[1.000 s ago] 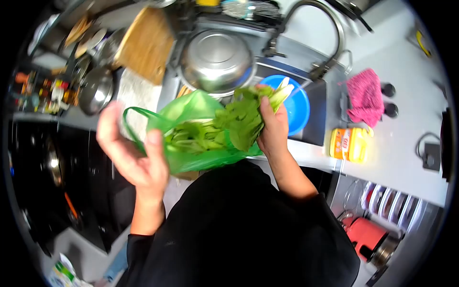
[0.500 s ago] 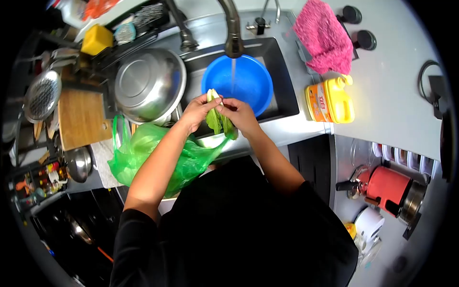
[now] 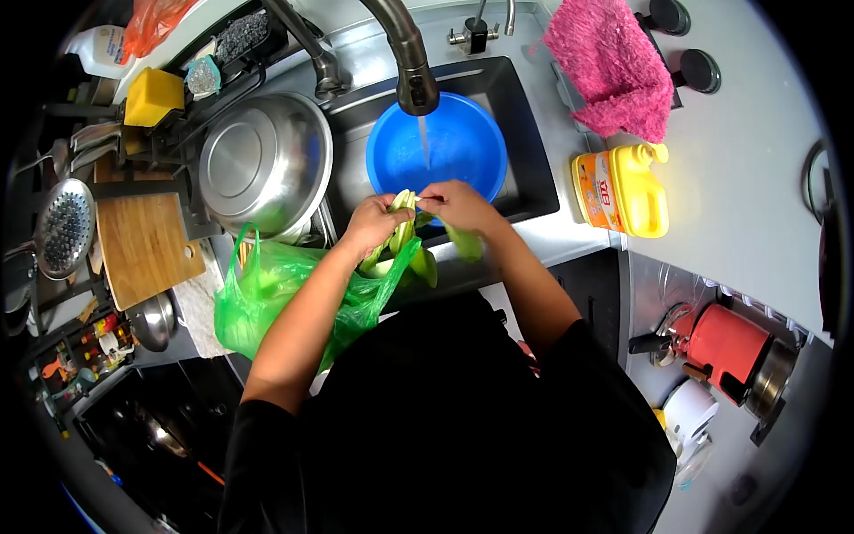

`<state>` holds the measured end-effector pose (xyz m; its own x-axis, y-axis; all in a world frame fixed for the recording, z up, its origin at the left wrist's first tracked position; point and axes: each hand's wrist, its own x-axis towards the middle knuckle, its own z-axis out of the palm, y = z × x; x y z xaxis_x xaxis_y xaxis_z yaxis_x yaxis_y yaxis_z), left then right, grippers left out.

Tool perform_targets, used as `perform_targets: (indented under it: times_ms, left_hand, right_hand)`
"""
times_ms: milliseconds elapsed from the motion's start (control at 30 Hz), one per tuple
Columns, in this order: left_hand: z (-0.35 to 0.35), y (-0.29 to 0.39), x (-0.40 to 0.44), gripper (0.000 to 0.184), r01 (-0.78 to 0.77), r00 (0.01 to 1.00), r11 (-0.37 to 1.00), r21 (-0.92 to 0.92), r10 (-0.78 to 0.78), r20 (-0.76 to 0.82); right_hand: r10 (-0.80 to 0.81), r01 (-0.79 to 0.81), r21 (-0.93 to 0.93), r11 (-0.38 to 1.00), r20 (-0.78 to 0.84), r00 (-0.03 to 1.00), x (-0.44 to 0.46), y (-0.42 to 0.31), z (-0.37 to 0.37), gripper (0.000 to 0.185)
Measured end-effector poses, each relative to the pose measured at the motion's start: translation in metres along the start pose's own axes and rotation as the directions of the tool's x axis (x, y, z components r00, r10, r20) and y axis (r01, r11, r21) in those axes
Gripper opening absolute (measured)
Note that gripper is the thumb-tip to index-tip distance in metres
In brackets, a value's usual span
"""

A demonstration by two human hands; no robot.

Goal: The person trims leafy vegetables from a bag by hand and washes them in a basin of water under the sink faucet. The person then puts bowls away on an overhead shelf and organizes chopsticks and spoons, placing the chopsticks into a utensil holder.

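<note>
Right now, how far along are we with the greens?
Already set: blue basin in the sink, water running into it. In hand: greens in the left hand, a blurred leaf at the right hand. Left: probably the held greens, since none show in the basin; what the green bag holds is unclear.

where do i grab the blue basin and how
Take the blue basin by its rim, left and right sides together, probably from above. It is round and wide, so opposite holds should keep it level as water runs in. The faucet overhangs the far edge and the greens are held near the close one, so the sides look freest.
</note>
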<state>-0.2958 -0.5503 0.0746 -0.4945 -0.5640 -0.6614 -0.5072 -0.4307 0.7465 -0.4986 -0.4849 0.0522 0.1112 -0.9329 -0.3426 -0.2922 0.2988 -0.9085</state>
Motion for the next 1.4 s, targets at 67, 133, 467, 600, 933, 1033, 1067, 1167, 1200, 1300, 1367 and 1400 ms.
perform_targets:
  times_ms: [67, 133, 467, 600, 933, 1033, 1067, 1167, 1200, 1300, 1367, 1400]
  left_hand:
    - [0.002, 0.007, -0.003, 0.02, -0.003, 1.0, 0.987, 0.16, 0.008, -0.027]
    - [-0.001, 0.003, 0.002, 0.021, 0.012, 0.999, 0.951, 0.307, 0.004, -0.049]
    - [-0.004, -0.01, 0.015, 0.018, -0.134, 0.988, 0.883, -0.451, 0.083, -0.13]
    - [-0.004, 0.009, 0.011, 0.014, -0.124, 0.992, 0.879, -0.46, 0.105, -0.068]
    - [-0.003, 0.022, 0.01, 0.014, -0.171, 0.985, 0.926, -0.336, 0.173, -0.025]
    - [-0.014, 0.01, 0.018, 0.017, -0.082, 0.996, 0.972, -0.221, 0.09, 0.027]
    - [-0.016, 0.005, 0.021, 0.018, -0.059, 0.997, 0.978, -0.202, 0.069, 0.045]
    - [-0.022, 0.003, 0.023, 0.019, 0.009, 0.996, 0.981, -0.195, 0.008, 0.087]
    - [-0.021, 0.005, 0.022, 0.019, 0.002, 0.998, 0.976, -0.217, 0.011, 0.056]
    - [-0.017, 0.007, 0.017, 0.021, -0.027, 0.999, 0.96, -0.279, 0.021, -0.026]
    - [-0.015, 0.006, 0.02, 0.022, -0.067, 0.997, 0.944, -0.322, 0.047, -0.068]
    - [-0.015, 0.001, 0.023, 0.021, -0.088, 0.994, 0.945, -0.314, 0.066, -0.081]
  right_hand:
    - [0.023, -0.007, -0.179, 0.984, 0.089, 0.996, 0.007, 0.0, -0.018, 0.027]
    - [0.082, -0.101, -0.299, 0.949, -0.075, 0.994, 0.026, 0.032, -0.028, 0.029]
    - [0.024, 0.037, 0.168, 0.985, -0.344, 0.939, 0.026, 0.005, 0.0, 0.04]
    - [0.072, 0.022, 0.427, 0.904, -0.203, 0.976, 0.019, -0.013, 0.017, 0.031]
    - [0.006, 0.081, 0.308, 0.948, -0.271, 0.963, 0.019, -0.001, 0.021, 0.024]
    - [-0.134, 0.12, -0.075, 0.99, -0.232, 0.963, 0.008, -0.005, 0.004, 0.024]
    - [-0.248, 0.196, -0.225, 0.954, -0.235, 0.94, 0.011, 0.001, -0.002, 0.025]
    - [-0.254, 0.112, -0.37, 0.922, -0.362, 0.897, 0.033, 0.018, -0.014, 0.027]
    - [-0.221, 0.066, -0.35, 0.934, -0.422, 0.879, 0.045, 0.031, -0.022, 0.027]
    - [-0.405, 0.101, -0.512, 0.853, -0.529, 0.746, 0.051, 0.043, -0.012, 0.028]
    - [-0.341, 0.139, -0.38, 0.914, -0.539, 0.77, 0.043, 0.03, 0.003, 0.028]
    - [-0.168, 0.116, -0.135, 0.984, -0.494, 0.853, 0.031, 0.012, 0.016, 0.028]
